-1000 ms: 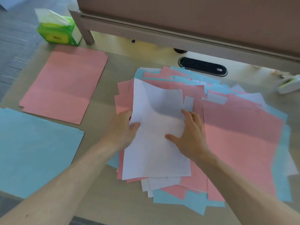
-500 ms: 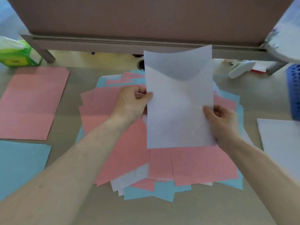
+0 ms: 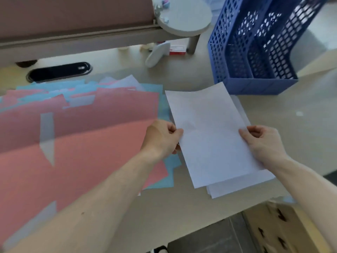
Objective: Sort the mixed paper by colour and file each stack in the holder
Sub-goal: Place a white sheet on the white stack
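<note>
While the left hand [image 3: 163,137] and right hand [image 3: 262,141] pinch the white sheet's [image 3: 209,136] long edges, it lies over the white stack [image 3: 242,185], long axis toward the blue holder [image 3: 255,52], nearer the right hand.

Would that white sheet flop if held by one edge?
Probably floppy: the left hand and right hand each pinch a side of the sheet, and its far edge curves. Likely light: fingertips hold it. It may slide on the stack beneath.

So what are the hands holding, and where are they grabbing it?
A white sheet of paper. The left hand pinches its left edge and the right hand pinches its right edge, both about halfway along, over the white stack.
</note>
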{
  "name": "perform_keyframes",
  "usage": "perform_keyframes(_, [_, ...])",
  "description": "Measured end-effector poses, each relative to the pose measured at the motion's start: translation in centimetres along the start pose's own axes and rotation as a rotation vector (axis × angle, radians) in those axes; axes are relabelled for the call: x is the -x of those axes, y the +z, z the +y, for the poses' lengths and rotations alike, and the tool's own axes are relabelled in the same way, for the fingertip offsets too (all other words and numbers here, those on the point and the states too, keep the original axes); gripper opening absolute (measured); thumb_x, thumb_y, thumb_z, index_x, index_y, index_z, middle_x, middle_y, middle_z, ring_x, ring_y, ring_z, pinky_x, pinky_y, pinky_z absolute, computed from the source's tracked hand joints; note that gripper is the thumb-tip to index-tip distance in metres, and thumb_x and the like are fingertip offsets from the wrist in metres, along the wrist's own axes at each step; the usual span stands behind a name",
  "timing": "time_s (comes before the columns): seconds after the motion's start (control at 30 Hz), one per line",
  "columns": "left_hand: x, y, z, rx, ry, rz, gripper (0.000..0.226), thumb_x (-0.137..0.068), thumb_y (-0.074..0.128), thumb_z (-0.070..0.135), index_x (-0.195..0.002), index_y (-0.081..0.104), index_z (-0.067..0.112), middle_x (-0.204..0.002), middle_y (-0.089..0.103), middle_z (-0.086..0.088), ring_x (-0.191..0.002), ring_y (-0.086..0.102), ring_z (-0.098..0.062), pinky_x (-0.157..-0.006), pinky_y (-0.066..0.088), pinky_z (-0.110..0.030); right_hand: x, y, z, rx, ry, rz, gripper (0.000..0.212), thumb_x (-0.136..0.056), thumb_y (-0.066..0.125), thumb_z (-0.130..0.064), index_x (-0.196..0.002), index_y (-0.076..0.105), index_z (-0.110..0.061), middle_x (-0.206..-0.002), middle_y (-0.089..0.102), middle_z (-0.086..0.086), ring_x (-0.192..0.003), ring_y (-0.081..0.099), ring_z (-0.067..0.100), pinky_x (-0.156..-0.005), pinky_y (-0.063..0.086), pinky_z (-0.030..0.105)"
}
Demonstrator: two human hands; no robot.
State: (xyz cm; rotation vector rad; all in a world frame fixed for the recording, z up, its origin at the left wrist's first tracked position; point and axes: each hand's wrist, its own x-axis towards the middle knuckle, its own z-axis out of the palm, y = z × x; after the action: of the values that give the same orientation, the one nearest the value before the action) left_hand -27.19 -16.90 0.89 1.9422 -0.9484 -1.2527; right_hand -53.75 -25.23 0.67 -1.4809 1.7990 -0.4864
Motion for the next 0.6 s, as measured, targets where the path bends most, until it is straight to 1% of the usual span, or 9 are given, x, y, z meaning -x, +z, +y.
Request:
perform_keyframes(0.07, [-0.2, 2.7, 0.0, -0.088, -0.007, -0.024, 0.026, -0.097, 0.065, 0.021, -0.079, 0.073, 0.005, -0.071, 0.076, -0.005, -0.057, 0.073, -0.012, -0.056, 0.063, -0.033, -0.7, -1.6, 2.0, 0.052, 0.014, 0.004, 0.013, -0.091, 0.072, -0.029, -0.085, 0.074, -0.018, -0.086, 0.076, 0.004, -0.074, 0.069, 0.021, -0.074, 0.056, 0.038])
perform_keyframes(0.17, [-0.4, 5.7, -0.2, -0.200, 0.002, -0.023, 0.031, -0.095, 0.065, 0.027, -0.072, 0.072, 0.008, -0.065, 0.074, -0.001, -0.058, 0.072, -0.012, -0.060, 0.062, -0.033, -1.5, -3.1, 4.5, 0.168, 0.020, 0.036, 0.029, -0.082, 0.071, -0.046, -0.090, 0.077, -0.019, -0.084, 0.075, 0.000, -0.080, 0.071, 0.023, -0.079, 0.058, 0.043])
perform_keyframes(0.2, [-0.5, 6.4, -0.2, -0.226, 0.007, -0.019, 0.033, -0.095, 0.065, 0.029, -0.069, 0.071, 0.009, -0.062, 0.073, 0.000, -0.057, 0.072, -0.012, -0.062, 0.062, -0.033, -1.8, -3.4, 5.1, 0.195, 0.021, 0.037, 0.031, -0.082, 0.071, -0.048, -0.090, 0.077, -0.018, -0.083, 0.075, 0.000, -0.081, 0.071, 0.024, -0.080, 0.058, 0.044])
perform_keyframes(0.27, [-0.9, 7.6, -0.2, -0.262, 0.012, -0.014, 0.036, -0.095, 0.066, 0.029, -0.064, 0.070, 0.011, -0.059, 0.072, 0.002, -0.053, 0.069, -0.010, -0.065, 0.062, -0.034, -2.2, -3.8, 5.8, 0.245, 0.018, 0.038, 0.026, -0.087, 0.072, -0.040, -0.090, 0.076, -0.015, -0.081, 0.073, 0.002, -0.081, 0.069, 0.026, -0.079, 0.056, 0.041])
perform_keyframes(0.37, [-1.5, 8.7, -0.5, -0.325, 0.013, 0.003, 0.038, -0.093, 0.067, 0.030, -0.060, 0.069, 0.011, -0.057, 0.071, 0.002, -0.056, 0.071, -0.014, -0.065, 0.063, -0.037, -2.6, -3.9, 6.5, 0.314, -0.006, 0.042, 0.018, -0.090, 0.072, -0.032, -0.089, 0.073, -0.013, -0.076, 0.067, 0.002, -0.076, 0.063, 0.024, -0.073, 0.044, 0.029])
perform_keyframes(0.47, [-1.8, 9.3, -0.6, -0.432, 0.013, 0.026, 0.037, -0.090, 0.067, 0.032, -0.059, 0.066, 0.011, -0.058, 0.069, -0.001, -0.058, 0.070, -0.018, -0.063, 0.062, -0.036, -3.0, -3.5, 7.1, 0.369, -0.008, 0.041, 0.019, -0.090, 0.072, -0.029, -0.086, 0.069, -0.011, -0.072, 0.063, -0.001, -0.075, 0.060, 0.025, -0.072, 0.041, 0.028])
perform_keyframes(0.53, [-1.8, 9.5, -0.3, -0.495, 0.025, 0.036, 0.035, -0.090, 0.066, 0.034, -0.062, 0.064, 0.013, -0.063, 0.068, -0.002, -0.062, 0.069, -0.021, -0.061, 0.060, -0.033, -3.0, -3.3, 7.3, 0.421, -0.030, 0.051, 0.020, -0.090, 0.071, -0.031, -0.092, 0.067, -0.011, -0.079, 0.063, -0.001, -0.081, 0.061, 0.027, -0.072, 0.043, 0.031])
perform_keyframes(0.57, [-1.8, 9.5, -0.1, -0.542, 0.047, 0.039, 0.033, -0.090, 0.065, 0.035, -0.066, 0.064, 0.013, -0.066, 0.068, -0.003, -0.066, 0.068, -0.023, -0.061, 0.058, -0.033, -2.9, -3.2, 7.2, 0.467, -0.065, 0.064, 0.023, -0.089, 0.071, -0.031, -0.099, 0.064, -0.012, -0.089, 0.063, 0.001, -0.089, 0.060, 0.028, -0.075, 0.043, 0.034])
perform_keyframes(0.6, [-1.8, 9.4, 0.2, -0.598, 0.079, 0.046, 0.031, -0.091, 0.064, 0.036, -0.070, 0.064, 0.014, -0.070, 0.067, -0.003, -0.070, 0.068, -0.025, -0.063, 0.057, -0.033, -2.8, -3.2, 6.9, 0.530, -0.117, 0.074, 0.031, -0.088, 0.073, -0.030, -0.110, 0.060, -0.012, -0.102, 0.060, 0.004, -0.099, 0.056, 0.029, -0.081, 0.044, 0.037])
